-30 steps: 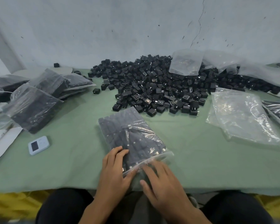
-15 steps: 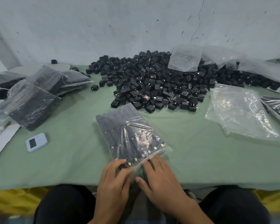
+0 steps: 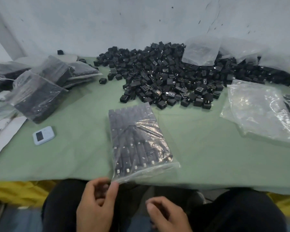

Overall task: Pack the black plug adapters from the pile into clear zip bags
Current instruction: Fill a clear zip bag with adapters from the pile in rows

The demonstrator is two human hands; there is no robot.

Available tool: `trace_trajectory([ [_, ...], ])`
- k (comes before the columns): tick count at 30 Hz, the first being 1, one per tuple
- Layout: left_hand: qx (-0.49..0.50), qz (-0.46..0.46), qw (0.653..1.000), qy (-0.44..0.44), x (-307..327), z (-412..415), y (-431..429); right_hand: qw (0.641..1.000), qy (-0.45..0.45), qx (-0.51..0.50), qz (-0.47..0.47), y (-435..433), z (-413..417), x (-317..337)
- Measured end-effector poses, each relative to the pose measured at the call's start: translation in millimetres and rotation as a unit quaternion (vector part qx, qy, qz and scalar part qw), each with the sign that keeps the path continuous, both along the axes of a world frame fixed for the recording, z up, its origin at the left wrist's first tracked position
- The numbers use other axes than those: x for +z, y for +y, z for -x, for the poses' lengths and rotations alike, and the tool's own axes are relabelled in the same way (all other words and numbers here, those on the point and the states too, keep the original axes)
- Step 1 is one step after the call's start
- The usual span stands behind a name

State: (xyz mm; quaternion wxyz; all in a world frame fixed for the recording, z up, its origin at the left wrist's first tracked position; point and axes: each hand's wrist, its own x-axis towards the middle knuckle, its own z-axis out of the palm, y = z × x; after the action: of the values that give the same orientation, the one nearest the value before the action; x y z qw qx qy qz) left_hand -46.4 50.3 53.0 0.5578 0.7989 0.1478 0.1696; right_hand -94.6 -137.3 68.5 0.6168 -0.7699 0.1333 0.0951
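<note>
A clear zip bag packed with rows of black plug adapters lies in the middle of the green table, its zip edge at the front edge. My left hand is just below that edge. Its thumb tip touches the bag's near left corner, and its fingers curl loosely beside the thumb with a gap between. My right hand hangs over my lap, loosely curled and holding nothing. The pile of loose black adapters lies behind the bag. A stack of clear zip bags lies at the right.
Several filled bags are stacked at the left. A small white device and a sheet of paper lie near the left front. More clear bags rest on the pile by the wall.
Both hands have come off the bag's zip edge and drawn back below the table's front edge. The bag now lies straighter, nearer the front edge.
</note>
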Motion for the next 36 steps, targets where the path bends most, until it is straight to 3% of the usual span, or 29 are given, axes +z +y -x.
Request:
trace_trajectory([
  [3,-0.048,0.107,0.983,0.144,5.8,-7.9,8.4,0.989,0.072,-0.037,-0.126,25.4,-19.4,-1.0],
  [8,-0.069,0.225,0.958,0.165,16.8,-15.2,9.4,0.965,0.106,-0.052,-0.234,59.0,-41.4,9.3],
  [29,-0.113,0.26,0.951,0.126,11.0,-10.1,7.9,0.919,0.093,-0.173,-0.341,96.8,-49.4,19.6],
  [36,-0.113,0.256,0.952,0.125,9.3,-7.9,12.8,0.921,0.084,-0.179,-0.335,98.2,-45.6,18.9],
])
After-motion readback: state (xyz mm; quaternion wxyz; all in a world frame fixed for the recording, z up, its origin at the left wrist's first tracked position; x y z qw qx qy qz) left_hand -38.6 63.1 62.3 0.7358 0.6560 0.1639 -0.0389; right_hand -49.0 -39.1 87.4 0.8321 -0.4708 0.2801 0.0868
